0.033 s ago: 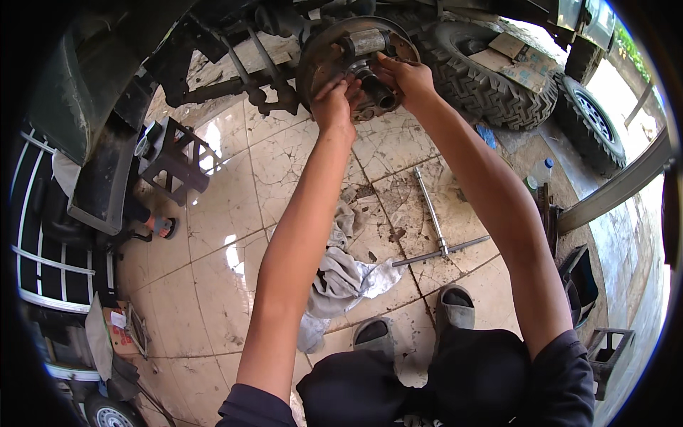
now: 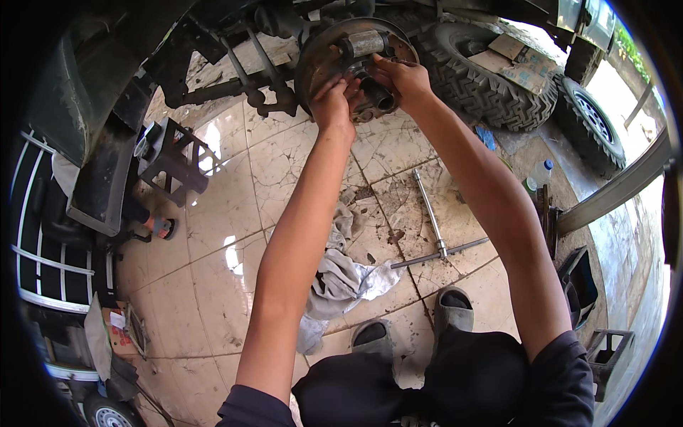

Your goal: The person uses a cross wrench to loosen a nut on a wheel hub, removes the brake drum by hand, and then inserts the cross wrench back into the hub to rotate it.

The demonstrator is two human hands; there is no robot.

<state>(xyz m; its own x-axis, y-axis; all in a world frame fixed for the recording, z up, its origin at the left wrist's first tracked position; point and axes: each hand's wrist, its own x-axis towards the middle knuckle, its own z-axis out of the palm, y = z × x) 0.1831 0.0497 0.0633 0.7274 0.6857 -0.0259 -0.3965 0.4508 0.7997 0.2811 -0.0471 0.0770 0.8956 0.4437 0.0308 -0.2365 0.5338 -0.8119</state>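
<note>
The left hand (image 2: 332,107) and the right hand (image 2: 407,82) are held slightly apart at the top centre of the frame, placed on either side of a dark tube (image 2: 379,96) that projects from a round, rusty plate (image 2: 320,53). The tube's lower end is left uncovered; whether the fingers of either hand are clamped on anything cannot be told. Above the tube, a metal cylinder (image 2: 365,43) is carried by the plate. At the upper right, a large tyre (image 2: 491,96) is topped by cardboard (image 2: 526,67), and a smaller wheel (image 2: 590,117) is seen beside it. On the tiled floor (image 2: 213,285), a T-shaped wrench (image 2: 429,213) is laid right of centre, its crossbar near a crumpled grey cloth (image 2: 334,281). A dark stool (image 2: 171,160) is seen at the left, with another person's foot (image 2: 160,225) visible below it.
</note>
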